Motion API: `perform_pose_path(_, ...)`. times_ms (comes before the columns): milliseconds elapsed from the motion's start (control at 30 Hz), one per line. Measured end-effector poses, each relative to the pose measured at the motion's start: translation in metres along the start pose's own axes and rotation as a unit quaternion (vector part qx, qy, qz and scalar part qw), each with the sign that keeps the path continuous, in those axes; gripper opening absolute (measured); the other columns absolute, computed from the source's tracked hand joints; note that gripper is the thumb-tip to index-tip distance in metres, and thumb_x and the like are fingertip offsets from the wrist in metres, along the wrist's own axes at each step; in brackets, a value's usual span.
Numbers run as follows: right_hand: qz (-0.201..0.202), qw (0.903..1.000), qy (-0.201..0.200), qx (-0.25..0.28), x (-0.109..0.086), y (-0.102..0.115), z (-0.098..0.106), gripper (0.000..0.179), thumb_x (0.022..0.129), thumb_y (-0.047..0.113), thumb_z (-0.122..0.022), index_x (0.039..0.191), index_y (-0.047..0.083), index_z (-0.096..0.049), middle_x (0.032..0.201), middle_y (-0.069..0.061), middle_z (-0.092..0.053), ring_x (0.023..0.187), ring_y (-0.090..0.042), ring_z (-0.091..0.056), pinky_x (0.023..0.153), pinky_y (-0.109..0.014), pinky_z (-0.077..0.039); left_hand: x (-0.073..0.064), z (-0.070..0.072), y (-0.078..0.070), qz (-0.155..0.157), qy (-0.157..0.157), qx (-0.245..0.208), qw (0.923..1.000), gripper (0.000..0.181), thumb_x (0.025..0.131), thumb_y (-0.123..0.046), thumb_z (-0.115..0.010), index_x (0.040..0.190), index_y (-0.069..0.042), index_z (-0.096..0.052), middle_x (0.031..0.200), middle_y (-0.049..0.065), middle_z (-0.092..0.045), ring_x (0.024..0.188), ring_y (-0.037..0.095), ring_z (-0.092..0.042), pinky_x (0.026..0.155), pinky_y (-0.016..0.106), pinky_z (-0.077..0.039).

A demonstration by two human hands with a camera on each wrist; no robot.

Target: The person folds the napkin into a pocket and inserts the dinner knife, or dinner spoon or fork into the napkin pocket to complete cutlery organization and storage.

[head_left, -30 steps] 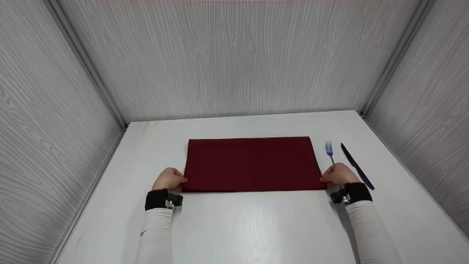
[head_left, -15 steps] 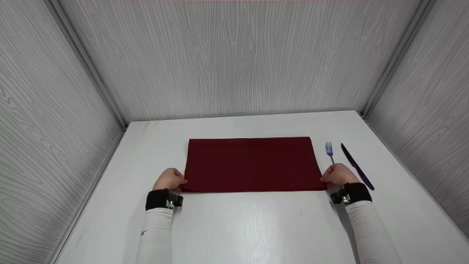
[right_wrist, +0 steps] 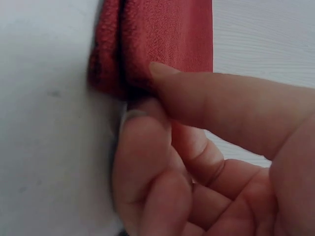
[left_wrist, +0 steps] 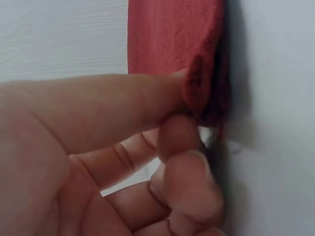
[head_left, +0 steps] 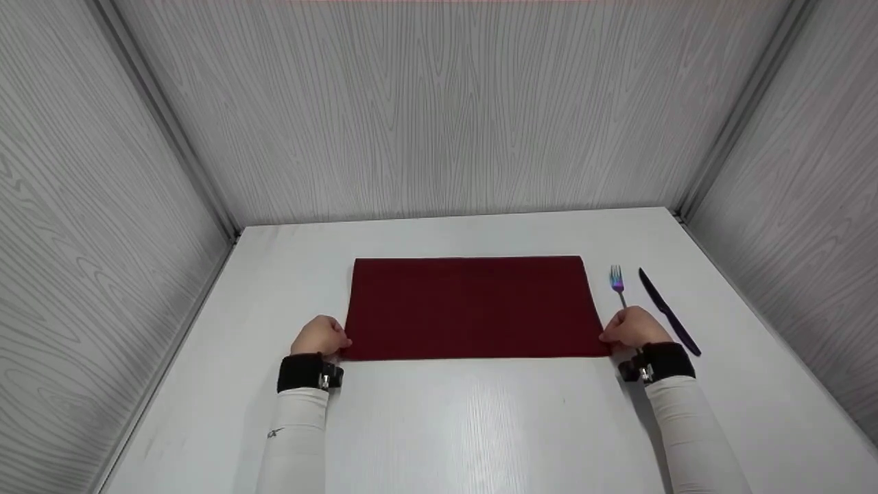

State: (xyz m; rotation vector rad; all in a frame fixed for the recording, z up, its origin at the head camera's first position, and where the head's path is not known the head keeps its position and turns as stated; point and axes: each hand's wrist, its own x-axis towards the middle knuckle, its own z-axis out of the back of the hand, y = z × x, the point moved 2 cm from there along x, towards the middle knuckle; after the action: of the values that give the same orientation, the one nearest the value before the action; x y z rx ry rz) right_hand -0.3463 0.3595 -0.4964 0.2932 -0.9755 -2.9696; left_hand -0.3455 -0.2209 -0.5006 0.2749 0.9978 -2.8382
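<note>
A dark red folded cloth (head_left: 470, 309) lies flat as a wide rectangle on the white table. At its near left corner my left hand (head_left: 320, 335) pinches the edge between thumb and index finger; the left wrist view shows the thumb on top of the cloth's folded layers (left_wrist: 170, 37). My right hand (head_left: 635, 326) pinches the near right corner the same way, its thumb over the upper layer of the cloth (right_wrist: 170, 37) in the right wrist view. The other fingers of both hands are curled beneath. A fork (head_left: 617, 278) lies beyond the right hand, its handle partly hidden.
A dark table knife (head_left: 669, 311) lies slanted to the right of the fork. Grey wood-grain panels enclose the table (head_left: 439, 425) at the back (head_left: 439, 110) and on both sides. Each wrist wears a black strap with a small camera.
Both hands keep their pinch on the cloth's near corners. The left hand and forearm have shifted very slightly right. The cloth's near edge looks a little straighter.
</note>
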Motion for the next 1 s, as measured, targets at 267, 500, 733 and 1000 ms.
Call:
perform_pose_path(267, 0.031, 0.996, -0.055, 0.063, 0.005, 0.021, -0.009, 0.024, 0.103, 0.022, -0.066, 0.103, -0.001, -0.068, 0.089, -0.01, -0.07, 0.078, -0.018, -0.066, 0.068, -0.03, -0.05, -0.003, -0.001, -0.024, -0.066, -0.028, -0.006, 0.9974, 0.024, 0.103, -0.013, -0.058, 0.117, 0.002, -0.071, 0.115, 0.021, -0.072, 0.107, 0.034, -0.067, 0.095, 0.049, -0.054)
perform_pose_path(500, 0.06, 0.9964, 0.004, 0.059, 0.009, 0.032, -0.03, 0.026, 0.107, 0.018, -0.06, 0.112, -0.005, -0.07, 0.094, -0.014, -0.074, 0.081, -0.017, -0.068, 0.069, -0.027, -0.054, -0.004, -0.014, -0.033, -0.105, 0.046, 0.028, 0.993, 0.027, 0.104, -0.014, -0.063, 0.125, 0.0, -0.073, 0.128, 0.021, -0.071, 0.122, 0.037, -0.065, 0.105, 0.052, -0.051)
perform_pose_path(733, 0.049, 0.9968, 0.02, 0.06, 0.002, 0.027, -0.034, 0.023, 0.106, 0.017, -0.061, 0.108, -0.004, -0.07, 0.087, -0.01, -0.073, 0.076, -0.017, -0.067, 0.068, -0.029, -0.057, -0.019, -0.013, -0.036, -0.091, 0.055, 0.092, 0.9901, 0.028, 0.104, -0.022, -0.064, 0.114, 0.0, -0.077, 0.109, 0.014, -0.076, 0.093, 0.024, -0.068, 0.085, 0.045, -0.057)
perform_pose_path(1000, 0.072, 0.9953, 0.039, 0.051, 0.012, 0.062, -0.033, 0.021, 0.106, 0.016, -0.061, 0.108, -0.004, -0.069, 0.087, -0.011, -0.073, 0.071, -0.015, -0.069, 0.064, -0.026, -0.054, -0.012, -0.022, -0.068, -0.088, -0.007, 0.066, 0.9939, 0.027, 0.105, -0.019, -0.06, 0.115, 0.0, -0.075, 0.108, 0.015, -0.076, 0.096, 0.028, -0.071, 0.087, 0.045, -0.058)
